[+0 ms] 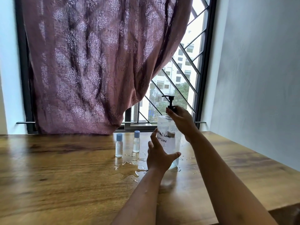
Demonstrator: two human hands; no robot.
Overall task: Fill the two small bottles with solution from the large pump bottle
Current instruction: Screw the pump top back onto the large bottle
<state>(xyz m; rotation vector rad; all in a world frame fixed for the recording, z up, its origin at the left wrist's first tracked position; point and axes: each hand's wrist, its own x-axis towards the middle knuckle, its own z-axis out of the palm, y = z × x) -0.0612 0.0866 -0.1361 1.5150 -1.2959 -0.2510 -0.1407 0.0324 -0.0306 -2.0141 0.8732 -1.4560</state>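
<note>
Left grip [158, 155] seemingly clasps pump bottle [169, 140]; right grip [181, 120] pinches its collar [171, 108].

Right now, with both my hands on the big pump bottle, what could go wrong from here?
1. A puddle lies on the table beside the pump bottle, so its base might slide while the right hand grips the pump collar and the left hand holds the body.
2. The left small bottle and right small bottle stand capped at the spill's edge, close to the left hand; a bump could topple them.
</note>
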